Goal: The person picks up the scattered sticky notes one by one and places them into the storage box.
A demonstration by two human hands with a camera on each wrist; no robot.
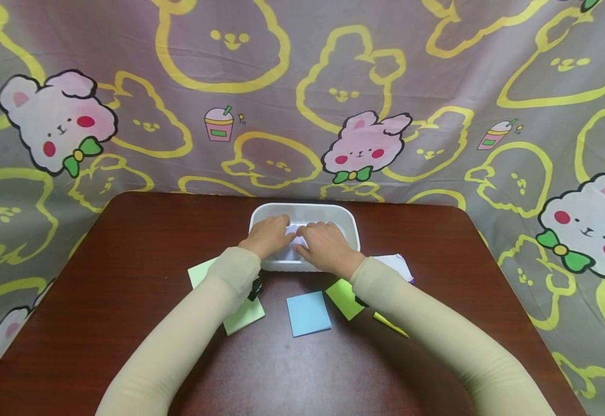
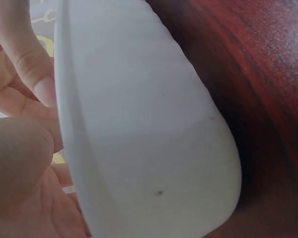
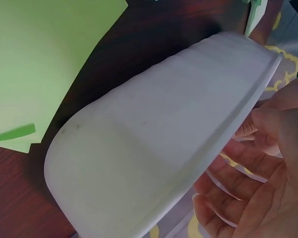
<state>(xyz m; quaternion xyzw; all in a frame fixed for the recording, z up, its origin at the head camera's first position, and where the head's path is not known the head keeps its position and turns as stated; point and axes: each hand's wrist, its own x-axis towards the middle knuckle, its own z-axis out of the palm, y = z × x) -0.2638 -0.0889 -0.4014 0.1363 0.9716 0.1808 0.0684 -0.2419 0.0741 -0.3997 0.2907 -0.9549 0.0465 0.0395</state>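
Both hands reach over the near rim of a white plastic tray point(image 1: 328, 266) at the back middle of the table. A pale lilac paper piece point(image 1: 293, 238) lies in the tray between them, partly covered by the fingers. My left hand point(image 1: 267, 236) is on its left side, with the thumb toward the middle. From the right, my right hand point(image 1: 328, 245) comes in close, the two thumbs almost meeting. In the right wrist view the right fingers point(image 3: 228, 183) are loosely bent behind the tray wall point(image 3: 139, 124), with nothing seen in them. The left fingertips are mostly hidden.
A blue sticky-note pad point(image 1: 308, 314) lies before the tray. Pale green pads point(image 1: 244, 316) are under the left forearm, and a lime green pad point(image 1: 345, 299), a white pad point(image 1: 393, 266) and a yellow one point(image 1: 390, 325) by the right. Patterned cloth point(image 1: 281, 115) hangs behind the table.
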